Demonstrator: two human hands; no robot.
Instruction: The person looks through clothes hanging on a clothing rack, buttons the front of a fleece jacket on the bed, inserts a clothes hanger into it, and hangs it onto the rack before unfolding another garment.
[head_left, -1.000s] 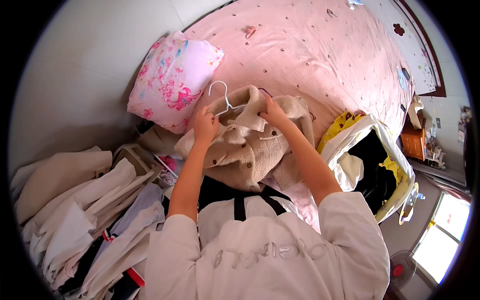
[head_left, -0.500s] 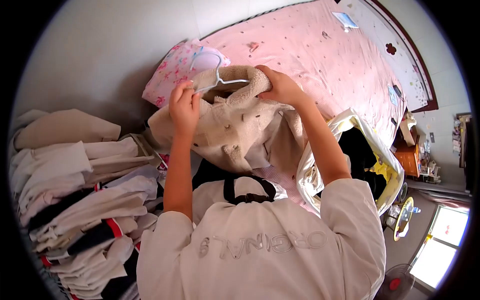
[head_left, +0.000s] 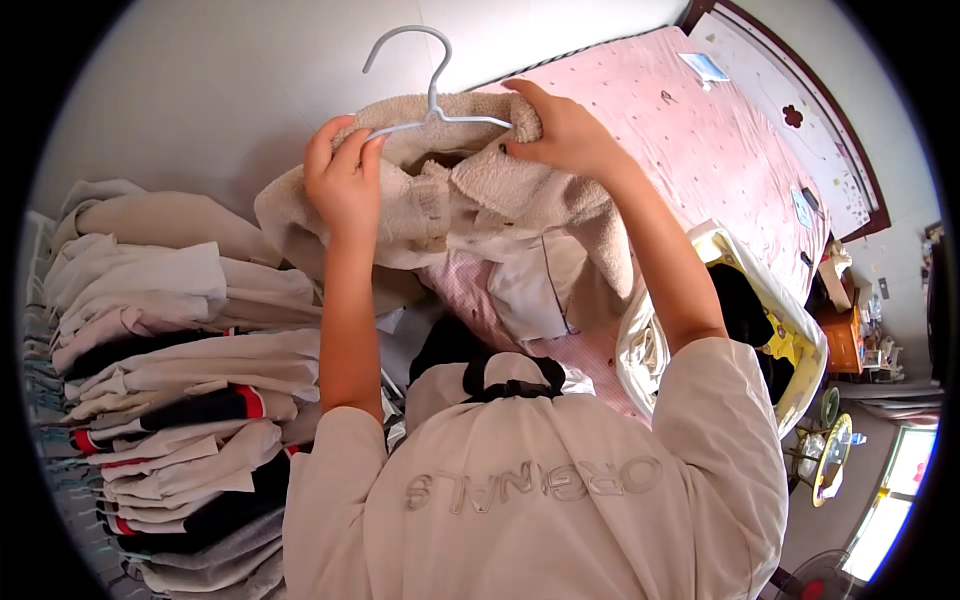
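Note:
A beige fleece coat hangs between my hands on a light grey hanger, whose hook stands up above the collar. My left hand is closed on the hanger's left arm and the coat's collar edge beside it. My right hand grips the fleece at the coat's right shoulder, thumb in front, near the end of the hanger's other arm. The coat's lower part falls away from me, over a white cloth on the pink bedding.
Several garments on hangers fill a rack on the left. A bed with a pink sheet lies ahead. At the right stands a white laundry basket with dark clothes inside. A fan is at the lower right.
Both hands have lifted the coat and hanger upward, the hook now showing against the wall. My view has shifted, bringing more of the clothes rack into sight.

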